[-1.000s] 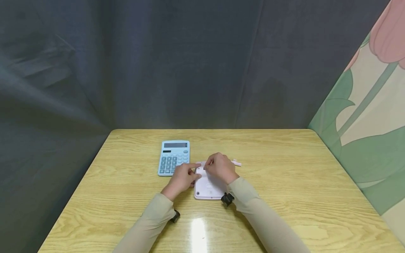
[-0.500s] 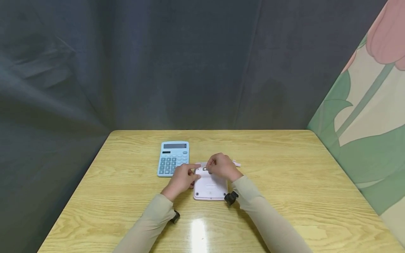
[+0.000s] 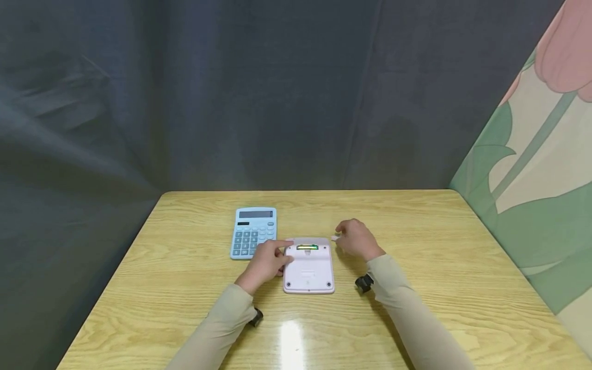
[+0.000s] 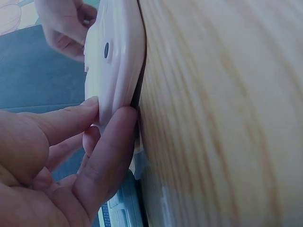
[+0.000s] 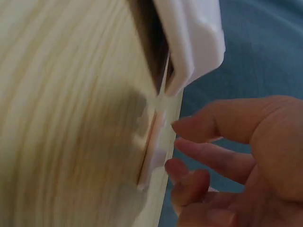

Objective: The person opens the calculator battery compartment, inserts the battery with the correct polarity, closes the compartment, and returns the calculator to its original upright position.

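Observation:
A pale pink calculator point(image 3: 308, 275) lies face down on the table. A green and gold battery point(image 3: 307, 247) sits in its uncovered slot near the far end. My left hand point(image 3: 265, 260) grips the calculator's left edge; in the left wrist view the thumb point(image 4: 71, 120) presses the back while a finger lies against the side. To the right, my right hand point(image 3: 358, 240) hovers beside the small pink battery cover point(image 5: 150, 158), which rests on the table. In the right wrist view its fingers are loosely bent, apart from the cover and holding nothing.
A light blue calculator point(image 3: 254, 233) lies face up just left of the pink one, close to my left fingers. A dark curtain point(image 3: 296, 103) hangs behind the wooden table point(image 3: 439, 267), and a flower-patterned cloth is at the right.
My right hand has left the battery slot and moved right to the battery cover. The battery now shows lying in the slot. My left hand has stayed on the calculator's edge.

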Demonstrator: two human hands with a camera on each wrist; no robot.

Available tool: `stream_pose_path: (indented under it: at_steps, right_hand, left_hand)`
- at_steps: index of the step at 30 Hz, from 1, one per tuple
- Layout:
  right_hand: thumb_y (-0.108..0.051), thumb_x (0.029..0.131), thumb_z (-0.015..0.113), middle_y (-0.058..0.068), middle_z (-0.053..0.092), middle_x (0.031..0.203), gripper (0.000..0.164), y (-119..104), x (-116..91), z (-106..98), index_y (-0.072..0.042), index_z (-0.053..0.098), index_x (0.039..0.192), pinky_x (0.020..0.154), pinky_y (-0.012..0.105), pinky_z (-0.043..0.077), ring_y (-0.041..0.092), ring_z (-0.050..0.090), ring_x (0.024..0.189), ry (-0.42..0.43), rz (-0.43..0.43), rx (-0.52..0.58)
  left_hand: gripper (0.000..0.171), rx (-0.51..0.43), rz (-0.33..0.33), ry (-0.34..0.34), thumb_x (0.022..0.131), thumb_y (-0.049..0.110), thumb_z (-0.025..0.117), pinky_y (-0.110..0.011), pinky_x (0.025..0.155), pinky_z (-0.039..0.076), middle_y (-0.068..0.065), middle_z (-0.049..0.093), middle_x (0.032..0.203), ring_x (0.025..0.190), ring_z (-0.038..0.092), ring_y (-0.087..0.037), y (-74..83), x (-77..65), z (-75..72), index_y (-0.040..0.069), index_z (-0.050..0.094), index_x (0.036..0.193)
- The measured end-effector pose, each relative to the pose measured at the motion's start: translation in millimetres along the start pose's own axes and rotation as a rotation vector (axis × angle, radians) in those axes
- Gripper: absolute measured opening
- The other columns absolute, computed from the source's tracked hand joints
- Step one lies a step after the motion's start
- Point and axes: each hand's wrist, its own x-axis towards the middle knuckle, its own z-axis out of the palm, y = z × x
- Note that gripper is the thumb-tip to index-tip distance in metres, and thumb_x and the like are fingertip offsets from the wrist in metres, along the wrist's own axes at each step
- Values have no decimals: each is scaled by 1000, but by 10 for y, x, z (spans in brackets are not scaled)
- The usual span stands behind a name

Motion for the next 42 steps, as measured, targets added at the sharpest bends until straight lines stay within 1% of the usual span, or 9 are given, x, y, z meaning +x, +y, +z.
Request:
stream_pose_path:
  at_steps: [2, 5, 12, 17, 22, 25, 30, 35, 42]
  right_hand:
    - [-9, 87, 70, 14, 66, 105, 33, 35, -3, -13, 3, 69, 117, 82, 45, 54, 26, 61, 91, -20, 30, -22]
    - [-10, 86, 71, 14, 66, 102, 29, 70, -13, -15, 3, 70, 111, 79, 44, 54, 26, 60, 88, -22, 57, -42]
    - [-8, 83, 73, 17, 69, 100, 22, 119, -34, 16, 1, 69, 103, 78, 44, 54, 28, 63, 88, 19, 69, -2]
    - [-3, 81, 76, 11, 65, 87, 20, 116, -25, 27, -3, 64, 97, 66, 34, 49, 23, 57, 75, 32, 63, 46]
    - [-1, 82, 74, 8, 61, 78, 17, 87, -37, 30, 0, 64, 97, 57, 27, 45, 18, 54, 65, 24, 37, 126]
    - [-2, 85, 73, 7, 61, 79, 10, 55, -54, 39, -2, 66, 92, 58, 26, 44, 17, 53, 67, 55, -21, 136]
    - [-1, 87, 72, 8, 67, 89, 8, -102, -107, 83, -5, 68, 93, 58, 28, 46, 17, 53, 66, 123, -177, 121]
    - [-2, 87, 74, 6, 69, 93, 10, -340, -164, 170, -10, 70, 93, 63, 29, 51, 15, 57, 72, 164, -270, 18]
    - [3, 83, 72, 2, 67, 89, 15, -486, -231, 277, -10, 73, 90, 68, 27, 55, 12, 60, 75, 134, -363, -32]
  left_hand:
    - [44, 1, 1, 0, 95, 8, 69, -32, 53, 58, -10, 54, 73, 58, 61, -21, -4, -1, 0, 9, 61, 138]
    - [44, 2, 3, -2, 95, 8, 69, -33, 53, 58, -10, 54, 72, 58, 61, -21, -9, 2, 5, 8, 61, 138]
    - [44, 6, -7, -4, 94, 8, 69, -33, 53, 58, -10, 55, 72, 58, 62, -21, -10, -1, 8, 9, 61, 138]
    - [44, 2, -3, -1, 94, 8, 70, -34, 53, 58, -12, 56, 74, 59, 63, -23, -2, -5, 2, 8, 61, 138]
    - [44, 3, -17, -4, 94, 9, 70, -33, 53, 58, -12, 57, 75, 60, 63, -22, -21, -8, 4, 9, 61, 138]
    - [44, 2, -23, -8, 94, 9, 70, -32, 53, 58, -11, 58, 76, 60, 63, -21, -43, -10, 12, 10, 61, 138]
    - [44, 1, -19, -10, 94, 9, 70, -32, 53, 58, -12, 58, 77, 60, 63, -20, -50, -11, 11, 9, 62, 137]
    - [44, -3, -12, -11, 94, 9, 70, -32, 53, 58, -12, 59, 77, 60, 63, -20, -25, -4, -9, 9, 61, 138]
    - [44, 2, 3, -5, 94, 8, 70, -32, 53, 58, -14, 61, 75, 59, 64, -21, -2, -3, -24, 8, 62, 137]
